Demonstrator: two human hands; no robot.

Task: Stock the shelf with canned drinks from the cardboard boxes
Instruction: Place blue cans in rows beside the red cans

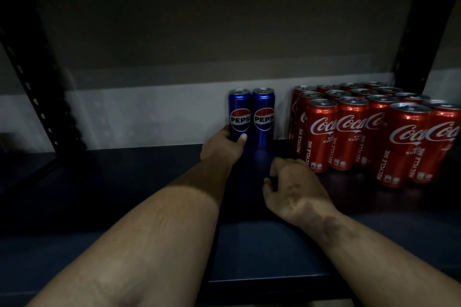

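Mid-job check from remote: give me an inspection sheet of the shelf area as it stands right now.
Surface: dark shelf board, dimly lit, bare on its left part.
Job's things: two blue Pepsi cans, left Pepsi can and right Pepsi can, upright side by side at the back; block of red Coca-Cola cans upright in rows to their right. No cardboard box in view.
Clutter: nothing seen.
Hands: left hand grips the left Pepsi can low down; right hand loosely curled above the shelf, holds nothing.
Cables: nothing seen.
Surroundings: black perforated upright at left, pale wall behind.
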